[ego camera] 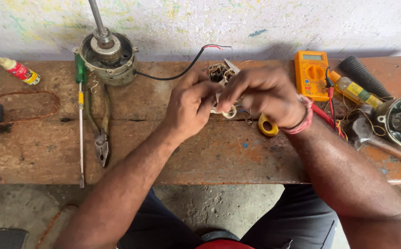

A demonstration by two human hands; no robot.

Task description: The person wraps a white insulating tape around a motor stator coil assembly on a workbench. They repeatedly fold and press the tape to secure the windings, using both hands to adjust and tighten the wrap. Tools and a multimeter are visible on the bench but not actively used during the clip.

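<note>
Two hands meet over the middle of the worn wooden bench (200, 157), both closed on one small wired part (222, 74), a knot of thin coloured wires around a pale loop. The left hand (189, 103) pinches it from about 8 o'clock, fingers curled tight; the right hand (263, 94) grips it from about 3 o'clock, fingertips clamped on the pale loop. The part sits between them, its wires fanning up toward 12 o'clock, so neither hand is nearer.

At 10 o'clock stands a motor housing (108, 57) with a shaft, its black lead (177, 71) trailing toward the hands. Pliers (100, 133) and a screwdriver (80, 120) lie long-axis toward the person at 9 o'clock, well apart. A yellow tape roll (267, 125) lies just beside the right wrist; an orange multimeter (312, 74) sits at 2 o'clock. Open bench lies toward 6 o'clock, up to the near edge.
</note>
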